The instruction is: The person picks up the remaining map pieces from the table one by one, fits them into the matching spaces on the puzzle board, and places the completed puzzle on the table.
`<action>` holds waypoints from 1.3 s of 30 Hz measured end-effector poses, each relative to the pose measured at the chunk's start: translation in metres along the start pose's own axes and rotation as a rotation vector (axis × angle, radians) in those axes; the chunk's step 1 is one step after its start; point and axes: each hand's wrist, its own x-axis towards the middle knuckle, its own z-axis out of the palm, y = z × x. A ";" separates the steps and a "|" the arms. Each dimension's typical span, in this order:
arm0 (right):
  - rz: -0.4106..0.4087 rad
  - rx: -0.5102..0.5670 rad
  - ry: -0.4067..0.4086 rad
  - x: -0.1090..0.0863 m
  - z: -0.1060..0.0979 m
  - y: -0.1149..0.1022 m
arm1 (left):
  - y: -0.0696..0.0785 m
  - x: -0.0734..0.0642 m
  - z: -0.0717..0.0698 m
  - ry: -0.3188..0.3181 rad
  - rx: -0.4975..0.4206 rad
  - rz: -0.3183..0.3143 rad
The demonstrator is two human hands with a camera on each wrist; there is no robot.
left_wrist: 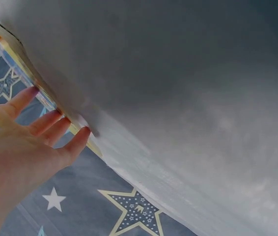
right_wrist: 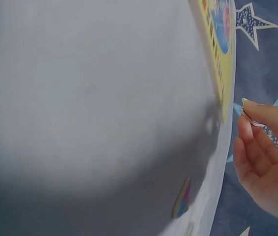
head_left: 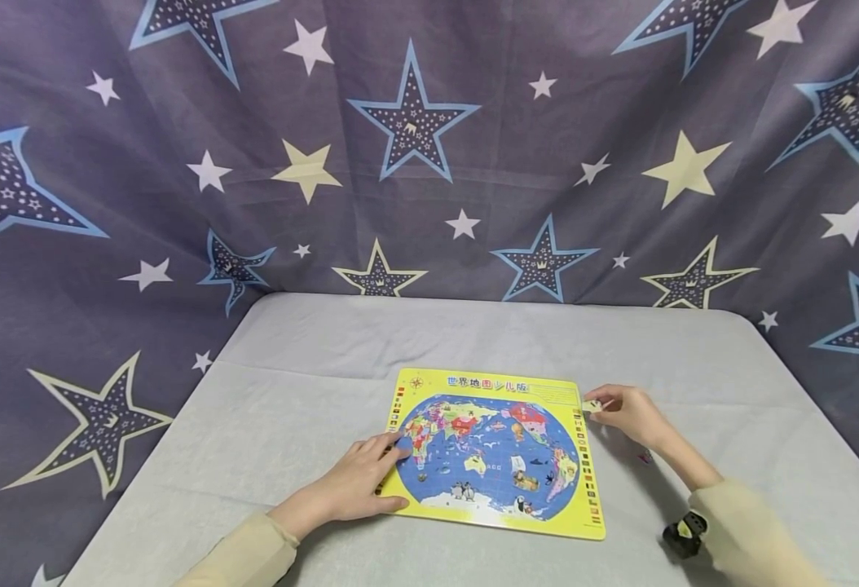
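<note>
A yellow-bordered world map puzzle board (head_left: 503,525) lies flat on the table, with a blue oval map, coloured continents and animal pictures. My left hand (head_left: 356,481) rests on its left edge, fingers and thumb spread over the border. In the left wrist view the fingertips (left_wrist: 82,133) touch along the board's edge. Just off the board's upper right side, my right hand (head_left: 633,416) pinches a small pale puzzle piece (head_left: 592,405) between thumb and fingers. Only the thin edge of this piece (right_wrist: 249,118) shows in the right wrist view.
Another small colourful piece (right_wrist: 181,199) lies on the table right of the board, partly hidden by the right arm in the head view. A light grey cloth covers the table (head_left: 312,350). Behind it hangs a dark star-patterned curtain (head_left: 473,187). A black device (head_left: 684,535) sits at the right wrist.
</note>
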 end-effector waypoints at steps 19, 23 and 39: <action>-0.060 0.005 -0.084 0.004 0.021 -0.033 | -0.003 0.001 0.003 -0.002 -0.001 -0.009; -0.071 0.004 -0.115 0.004 0.029 -0.041 | -0.002 0.001 0.003 -0.009 -0.006 -0.011; -0.142 0.055 -0.208 0.006 0.056 -0.060 | -0.002 0.001 0.003 -0.002 -0.013 -0.009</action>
